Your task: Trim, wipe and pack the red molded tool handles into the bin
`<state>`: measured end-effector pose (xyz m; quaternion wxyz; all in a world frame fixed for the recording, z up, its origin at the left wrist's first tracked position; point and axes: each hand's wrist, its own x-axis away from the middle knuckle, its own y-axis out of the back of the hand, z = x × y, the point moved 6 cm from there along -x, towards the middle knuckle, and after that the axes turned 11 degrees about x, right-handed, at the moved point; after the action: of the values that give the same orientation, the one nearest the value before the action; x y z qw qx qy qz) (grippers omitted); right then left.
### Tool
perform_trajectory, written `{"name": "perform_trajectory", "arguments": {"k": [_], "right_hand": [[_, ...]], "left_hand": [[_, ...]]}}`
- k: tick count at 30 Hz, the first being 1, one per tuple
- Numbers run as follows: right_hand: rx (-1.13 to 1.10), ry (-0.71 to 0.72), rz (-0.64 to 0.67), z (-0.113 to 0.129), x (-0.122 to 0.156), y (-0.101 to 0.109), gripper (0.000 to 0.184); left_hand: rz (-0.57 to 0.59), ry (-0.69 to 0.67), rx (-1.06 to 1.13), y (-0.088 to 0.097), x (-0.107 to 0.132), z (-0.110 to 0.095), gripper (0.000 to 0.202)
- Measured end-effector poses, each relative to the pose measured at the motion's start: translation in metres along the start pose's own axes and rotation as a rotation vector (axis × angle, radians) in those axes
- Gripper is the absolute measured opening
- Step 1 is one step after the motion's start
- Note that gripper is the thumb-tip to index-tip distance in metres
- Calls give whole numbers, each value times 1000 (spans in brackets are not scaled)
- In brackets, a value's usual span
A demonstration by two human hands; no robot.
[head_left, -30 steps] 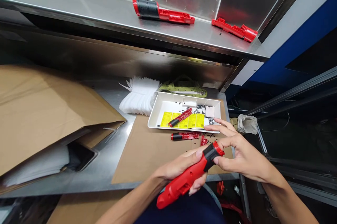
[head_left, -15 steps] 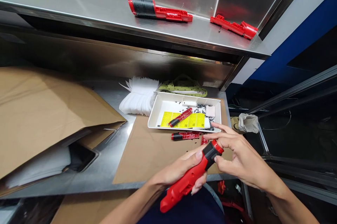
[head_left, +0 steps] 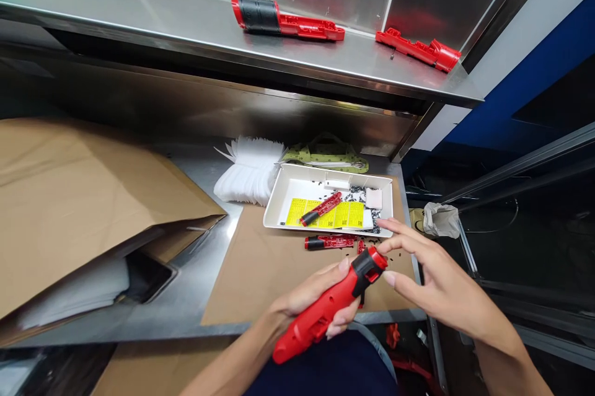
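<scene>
We hold a red plastic case with a black band at its top end. It lies tilted across our left hand, and those fingers curl around it. Our right hand is open with the fingers spread, just beside the black band, not pinching it. Past the hands, a red-and-black part lies on brown paper by a white tray. Farther past them, a red shell and a red piece sit on a metal shelf.
</scene>
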<state>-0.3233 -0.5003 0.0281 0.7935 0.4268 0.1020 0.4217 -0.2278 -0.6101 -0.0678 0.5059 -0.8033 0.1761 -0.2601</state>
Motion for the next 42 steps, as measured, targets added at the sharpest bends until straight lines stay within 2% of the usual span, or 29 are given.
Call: {"name": "perform_trajectory", "arguments": {"k": [4,8,14,18,20,24,27,30,33,38,41,42], "right_hand": [[-100,-10,-77,-6,3,12,20],[-144,1,-77,0,4,4,19],[-130,67,-9,13,2,-10,26],[-123,68,176,14,-4,-24,26],[-137,63,221,13,-7,-28,25],[-184,56,191,12,-7,-31,15],[-275,-4,104,8,-5,-30,11],[-358,-35,31,5,-3,-30,13],[-437,-9,65,2,-4,-34,13],[-584,100,143,0,-6,-40,25],[-655,88,109,-3,-10,-43,34],[-676,74,92,-5,-11,-43,35]], "left_hand": [[155,105,105,12,2,7,66],[242,148,122,13,3,8,65],[200,158,105,11,3,7,67],[189,110,61,6,2,4,60],[173,87,43,4,1,2,56],[162,81,20,2,1,3,58],[136,71,4,2,0,3,59],[102,56,-7,2,0,1,47],[83,73,-5,2,0,1,30],[139,101,9,3,-3,6,46],[116,47,40,8,-7,8,36],[111,38,47,9,-9,8,39]]}}
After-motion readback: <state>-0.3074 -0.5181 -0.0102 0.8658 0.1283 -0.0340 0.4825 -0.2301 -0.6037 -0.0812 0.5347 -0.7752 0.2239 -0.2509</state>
